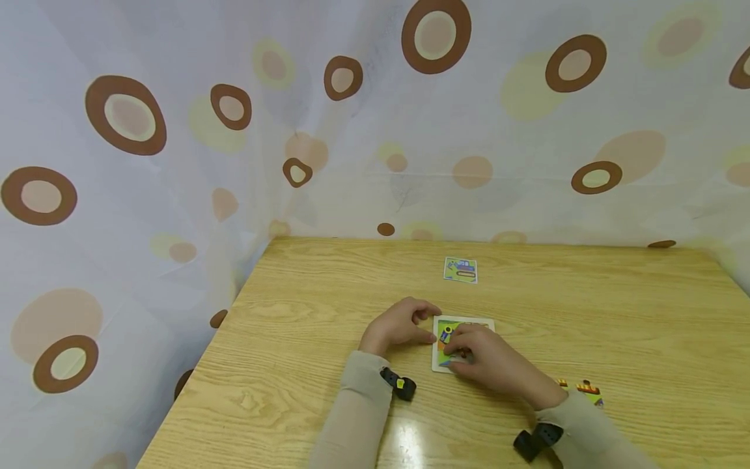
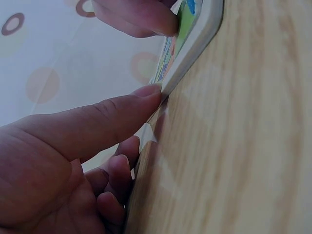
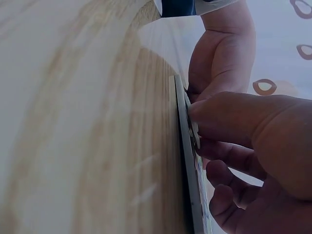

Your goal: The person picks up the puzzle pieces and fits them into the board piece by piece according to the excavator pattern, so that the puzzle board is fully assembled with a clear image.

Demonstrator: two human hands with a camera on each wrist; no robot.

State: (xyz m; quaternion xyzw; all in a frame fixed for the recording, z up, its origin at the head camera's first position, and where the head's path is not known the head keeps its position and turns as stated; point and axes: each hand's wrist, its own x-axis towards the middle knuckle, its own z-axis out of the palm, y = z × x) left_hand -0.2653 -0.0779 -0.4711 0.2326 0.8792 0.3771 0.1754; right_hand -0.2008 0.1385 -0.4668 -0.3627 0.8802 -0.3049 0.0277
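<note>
A small jigsaw puzzle board [image 1: 435,357] with a pale raised border and a colourful vehicle picture lies flat on the table. My left hand [image 1: 401,324] is at the board's left side, its thumb [image 2: 131,107] straight against the edge and its index fingertip near the far left corner. Over the board, my right hand [image 1: 489,358] pinches a thin puzzle piece [image 3: 195,129] between thumb and fingers, low against the picture. That hand hides much of the board's right half in the head view.
Farther back on the wooden table [image 1: 328,280] lies a square picture card [image 1: 460,270] showing a blue digger. Loose colourful puzzle pieces [image 1: 588,392] lie beside the right forearm, partly covered by it. A patterned curtain [image 1: 363,130] stands behind and left of the table.
</note>
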